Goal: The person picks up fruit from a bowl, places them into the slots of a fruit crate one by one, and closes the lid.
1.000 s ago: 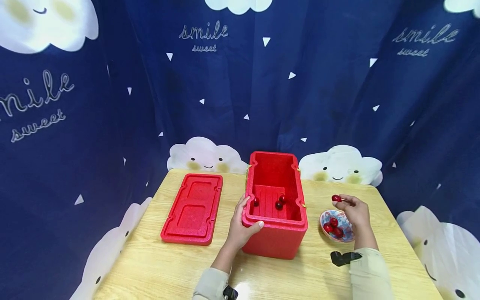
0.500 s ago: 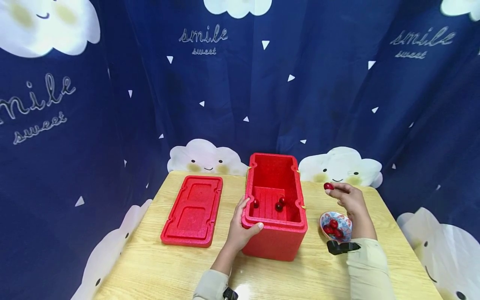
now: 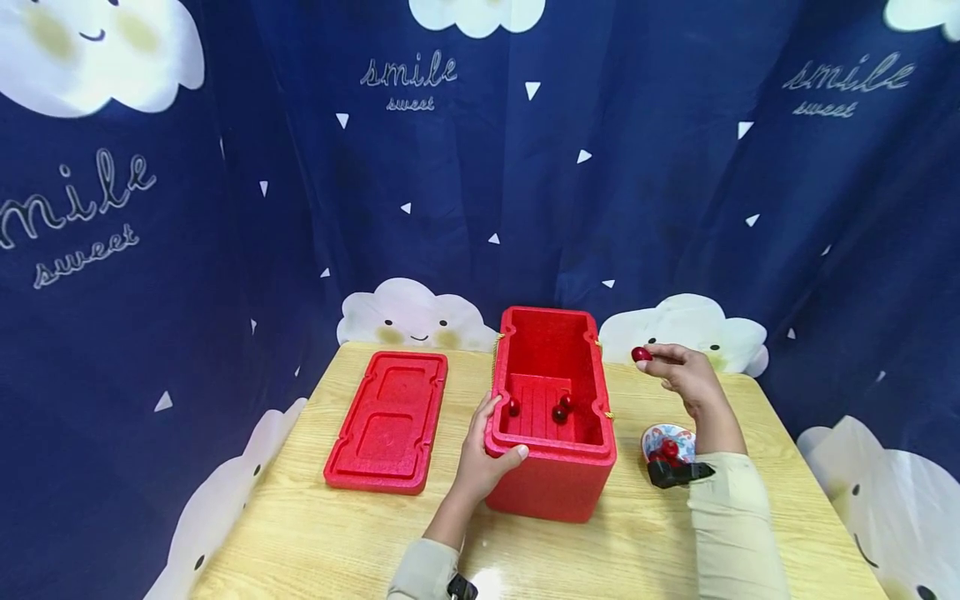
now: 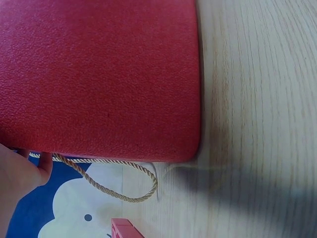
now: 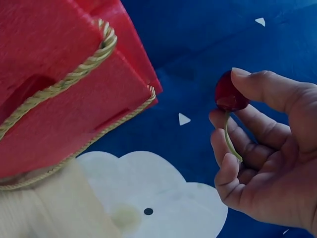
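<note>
A red foam box [image 3: 546, 490] stands uncovered on the table, three dark cherries [image 3: 559, 413] on its floor. My left hand [image 3: 483, 461] grips its near left corner, thumb on the near rim and fingers along the left side. Right of the box, in the air, my right hand [image 3: 692, 382] pinches a cherry [image 3: 641, 354] between thumb and fingers. A green stem [image 5: 229, 136] hangs from this cherry in the right wrist view. Beneath my right forearm sits a patterned bowl [image 3: 660, 432] with several red cherries [image 3: 669, 450], partly hidden by the black wrist strap.
Left of the box lies a flat red lid [image 3: 386, 425] with two recessed panels. Gold rope [image 4: 138, 199] loops along the box's sides. The wooden table [image 3: 300, 533] ends at the back against a dark blue curtain [image 3: 450, 167] printed with clouds.
My right hand has risen from just above the bowl and moved left and away from me, carrying the cherry. My left hand has stayed on the box corner.
</note>
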{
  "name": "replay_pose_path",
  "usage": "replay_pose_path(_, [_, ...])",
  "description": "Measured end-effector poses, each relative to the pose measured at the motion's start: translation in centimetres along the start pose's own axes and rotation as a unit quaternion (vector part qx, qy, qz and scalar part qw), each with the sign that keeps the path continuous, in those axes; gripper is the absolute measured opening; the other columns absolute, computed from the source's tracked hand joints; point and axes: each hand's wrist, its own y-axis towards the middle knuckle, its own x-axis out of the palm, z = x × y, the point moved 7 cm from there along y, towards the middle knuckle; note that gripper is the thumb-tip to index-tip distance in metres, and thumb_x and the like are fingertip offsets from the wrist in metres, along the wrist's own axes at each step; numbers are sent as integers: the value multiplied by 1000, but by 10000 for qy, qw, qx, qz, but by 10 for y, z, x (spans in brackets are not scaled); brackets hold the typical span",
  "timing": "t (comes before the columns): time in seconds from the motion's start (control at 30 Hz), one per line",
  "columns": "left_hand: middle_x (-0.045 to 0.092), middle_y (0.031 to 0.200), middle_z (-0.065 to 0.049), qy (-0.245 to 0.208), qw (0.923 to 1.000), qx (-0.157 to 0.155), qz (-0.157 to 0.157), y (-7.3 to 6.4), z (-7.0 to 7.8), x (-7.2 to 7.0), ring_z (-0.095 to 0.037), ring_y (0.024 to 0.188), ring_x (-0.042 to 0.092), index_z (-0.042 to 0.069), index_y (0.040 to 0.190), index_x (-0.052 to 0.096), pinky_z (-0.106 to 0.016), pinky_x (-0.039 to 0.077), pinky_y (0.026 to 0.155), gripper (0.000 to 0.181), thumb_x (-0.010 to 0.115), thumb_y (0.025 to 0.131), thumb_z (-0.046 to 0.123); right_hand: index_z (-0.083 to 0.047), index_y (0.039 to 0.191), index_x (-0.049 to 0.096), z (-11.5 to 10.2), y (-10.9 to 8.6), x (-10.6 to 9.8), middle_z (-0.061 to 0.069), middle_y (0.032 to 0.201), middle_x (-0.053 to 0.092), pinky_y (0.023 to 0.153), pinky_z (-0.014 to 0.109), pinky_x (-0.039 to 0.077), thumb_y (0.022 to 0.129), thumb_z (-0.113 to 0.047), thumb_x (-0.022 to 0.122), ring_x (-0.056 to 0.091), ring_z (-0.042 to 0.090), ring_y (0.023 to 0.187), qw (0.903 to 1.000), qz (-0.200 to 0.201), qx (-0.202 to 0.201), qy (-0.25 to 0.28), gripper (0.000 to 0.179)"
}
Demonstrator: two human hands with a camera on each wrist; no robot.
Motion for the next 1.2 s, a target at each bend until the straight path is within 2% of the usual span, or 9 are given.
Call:
replay_pose_path(0.23, [23, 149, -13, 61, 9999, 124, 101, 1, -2, -1, -30, 133, 25, 4, 139, 38, -37, 36, 99, 76, 74, 72, 9, 7, 123, 51, -11, 6, 8, -11, 91, 61, 74, 34, 42, 83, -25, 71, 56, 8, 84, 9995, -266, -65, -122, 55])
replay_pose_path(0.47, [25, 149, 1, 125, 9996, 77, 223, 5, -33, -3, -20, 133, 26, 20, 139, 40, -32, 35, 99, 77, 77, 72, 16, 6, 120, 53, -19, 12, 23, -8, 92, 64, 75, 37, 40, 82, -22, 71, 54, 14, 89, 9985, -537, -132, -14, 50])
replay_pose_path(0.57, [25, 149, 1, 118, 9995, 163, 235, 5, -36, -3, -20, 133, 25, 22, 139, 40, -33, 34, 101, 77, 77, 72, 19, 6, 119, 54, -23, 15, 29, -4, 95, 64, 77, 38, 40, 82, -21, 71, 54, 17, 91, 9976, -661, -188, 3, 49])
replay_pose_path(0.63, [25, 149, 0, 82, 9995, 192, 230, 4, -31, -3, -21, 133, 25, 20, 139, 41, -33, 33, 101, 77, 77, 71, 18, 6, 119, 54, -26, 17, 32, -2, 97, 64, 78, 39, 41, 81, -19, 71, 54, 18, 92, 9969, -759, -220, 38, 49])
replay_pose_path(0.83, [23, 150, -12, 95, 9998, 170, 96, 0, -1, 0, -26, 134, 23, 5, 139, 38, -32, 31, 102, 77, 74, 72, 10, 6, 121, 53, -28, 24, 41, -4, 98, 64, 77, 34, 45, 81, -13, 70, 57, 15, 91, 9938, -1060, -222, 261, 47])
replay_pose_path(0.97, [22, 150, -14, 85, 9998, 161, 79, 0, 2, -1, -28, 133, 25, 3, 140, 37, -40, 34, 101, 76, 74, 73, 9, 5, 119, 56, -32, 29, 51, -1, 99, 66, 77, 32, 49, 79, -8, 71, 61, 16, 90, 9877, -1402, -486, 496, 44])
replay_pose_path(1.03, [22, 149, -15, 89, 9998, 181, 68, 0, 3, -2, -30, 133, 25, 2, 139, 36, -44, 34, 100, 76, 73, 73, 9, 3, 117, 59, -34, 30, 58, 3, 99, 67, 79, 34, 51, 79, -6, 72, 62, 18, 89, 9826, -1641, -607, 624, 41])
replay_pose_path(1.2, [22, 149, -14, 104, 9998, 127, 59, -1, 2, 0, -29, 133, 25, 2, 139, 37, -36, 35, 100, 75, 73, 73, 9, -4, 114, 63, -34, 30, 70, 7, 101, 67, 83, 42, 49, 79, -3, 69, 61, 23, 92, 9711, -2151, -601, 847, 35])
